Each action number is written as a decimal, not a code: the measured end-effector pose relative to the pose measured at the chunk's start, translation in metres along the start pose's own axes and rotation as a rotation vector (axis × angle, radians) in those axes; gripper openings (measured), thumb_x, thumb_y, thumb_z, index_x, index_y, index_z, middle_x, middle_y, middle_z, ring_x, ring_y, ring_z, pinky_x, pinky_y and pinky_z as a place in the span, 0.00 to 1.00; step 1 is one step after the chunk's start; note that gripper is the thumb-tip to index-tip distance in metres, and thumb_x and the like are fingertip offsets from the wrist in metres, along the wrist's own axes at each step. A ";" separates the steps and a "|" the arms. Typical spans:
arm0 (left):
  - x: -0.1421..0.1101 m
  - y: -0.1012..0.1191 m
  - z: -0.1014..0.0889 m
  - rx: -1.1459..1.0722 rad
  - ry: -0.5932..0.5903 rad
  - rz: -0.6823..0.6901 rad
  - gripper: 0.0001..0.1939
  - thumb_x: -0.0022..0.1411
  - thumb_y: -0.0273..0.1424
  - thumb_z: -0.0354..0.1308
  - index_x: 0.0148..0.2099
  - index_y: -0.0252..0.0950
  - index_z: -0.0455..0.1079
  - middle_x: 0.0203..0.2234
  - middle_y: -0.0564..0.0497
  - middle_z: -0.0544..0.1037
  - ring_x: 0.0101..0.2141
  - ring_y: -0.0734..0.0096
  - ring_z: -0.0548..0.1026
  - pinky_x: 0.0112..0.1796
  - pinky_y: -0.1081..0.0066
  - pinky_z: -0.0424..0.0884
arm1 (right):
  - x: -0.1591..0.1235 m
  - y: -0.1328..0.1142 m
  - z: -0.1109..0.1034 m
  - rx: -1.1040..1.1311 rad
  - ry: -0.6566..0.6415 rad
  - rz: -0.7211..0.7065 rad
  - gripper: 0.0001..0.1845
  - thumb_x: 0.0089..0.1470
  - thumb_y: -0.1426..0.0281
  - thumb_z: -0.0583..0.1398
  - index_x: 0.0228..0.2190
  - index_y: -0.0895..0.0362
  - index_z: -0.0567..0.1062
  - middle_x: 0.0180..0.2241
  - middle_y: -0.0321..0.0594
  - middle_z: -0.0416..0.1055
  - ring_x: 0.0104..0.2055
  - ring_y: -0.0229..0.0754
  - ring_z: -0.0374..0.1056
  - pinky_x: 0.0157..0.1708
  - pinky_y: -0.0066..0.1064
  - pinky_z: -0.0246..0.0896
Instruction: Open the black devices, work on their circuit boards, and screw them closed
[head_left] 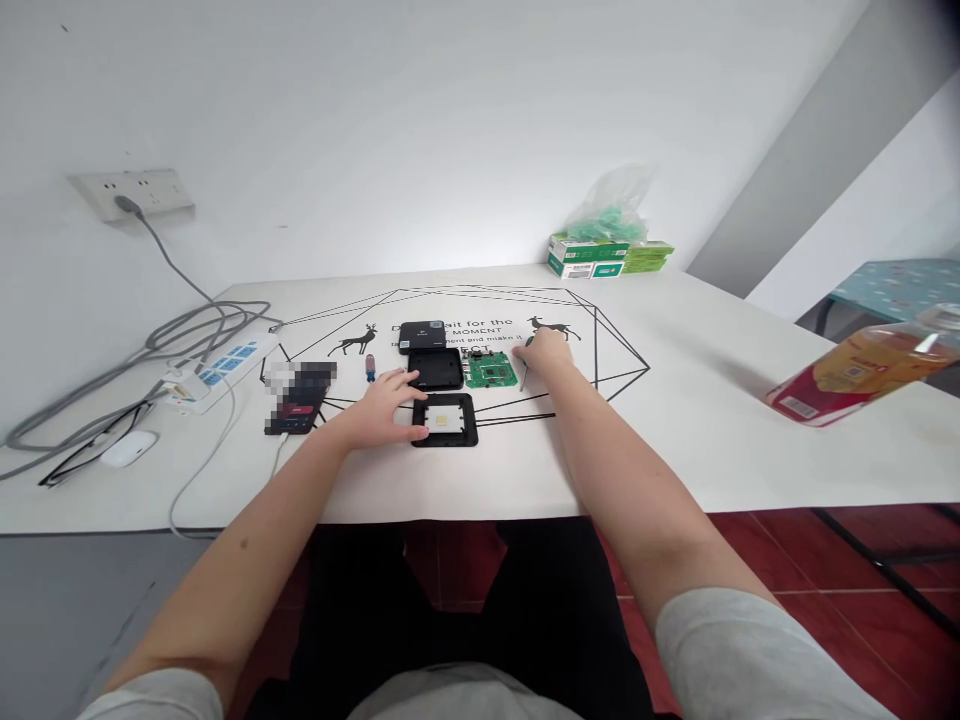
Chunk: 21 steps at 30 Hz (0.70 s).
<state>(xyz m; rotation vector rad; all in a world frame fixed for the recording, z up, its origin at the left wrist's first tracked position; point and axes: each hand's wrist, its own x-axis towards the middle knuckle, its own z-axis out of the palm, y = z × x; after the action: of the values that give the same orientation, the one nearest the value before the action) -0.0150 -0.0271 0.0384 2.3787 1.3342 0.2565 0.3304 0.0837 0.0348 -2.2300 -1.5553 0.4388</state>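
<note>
My left hand [384,410] has its fingers spread, the tips at the left edges of a black plastic casing half [435,370] and a lower black casing part [469,425] with a pale metal plate in its middle. Just right of the casing half lies a green circuit board [491,370]. My right hand [547,352] is closed at the board's right side, round a thin screwdriver-like tool [523,380] whose slim shaft points down to the table; the fingers partly hide it. Behind the casing half sits a flat black box [422,336].
A small screwdriver [370,367] and a phone [304,398] on a cable lie to the left. Farther left are a power strip [225,370], coiled cord and a white case [129,449]. Green boxes [589,253] stand at the wall; a large bottle [862,370] stands right.
</note>
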 end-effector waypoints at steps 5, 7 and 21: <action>-0.004 0.000 0.013 -0.050 0.000 -0.003 0.32 0.64 0.57 0.68 0.62 0.44 0.78 0.80 0.44 0.56 0.79 0.38 0.47 0.74 0.40 0.54 | -0.017 -0.017 -0.007 0.180 0.068 -0.090 0.33 0.68 0.66 0.61 0.69 0.63 0.65 0.55 0.59 0.79 0.40 0.46 0.81 0.44 0.36 0.77; -0.001 0.002 0.012 -0.073 0.007 0.011 0.31 0.64 0.57 0.68 0.60 0.44 0.79 0.79 0.44 0.58 0.79 0.39 0.48 0.74 0.40 0.55 | -0.035 -0.033 -0.008 0.392 0.090 -0.233 0.32 0.71 0.62 0.58 0.71 0.57 0.63 0.54 0.51 0.80 0.35 0.41 0.79 0.40 0.33 0.78; 0.007 -0.004 0.012 -0.151 0.020 0.022 0.33 0.58 0.58 0.71 0.56 0.43 0.82 0.77 0.44 0.64 0.75 0.41 0.62 0.74 0.48 0.60 | -0.103 -0.084 0.048 0.545 0.246 -0.921 0.30 0.71 0.57 0.57 0.68 0.54 0.67 0.54 0.53 0.79 0.44 0.51 0.76 0.54 0.49 0.77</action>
<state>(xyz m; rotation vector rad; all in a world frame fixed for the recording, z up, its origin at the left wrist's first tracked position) -0.0102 -0.0218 0.0259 2.2713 1.2517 0.3752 0.2044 0.0197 0.0370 -0.9745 -1.8295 0.2404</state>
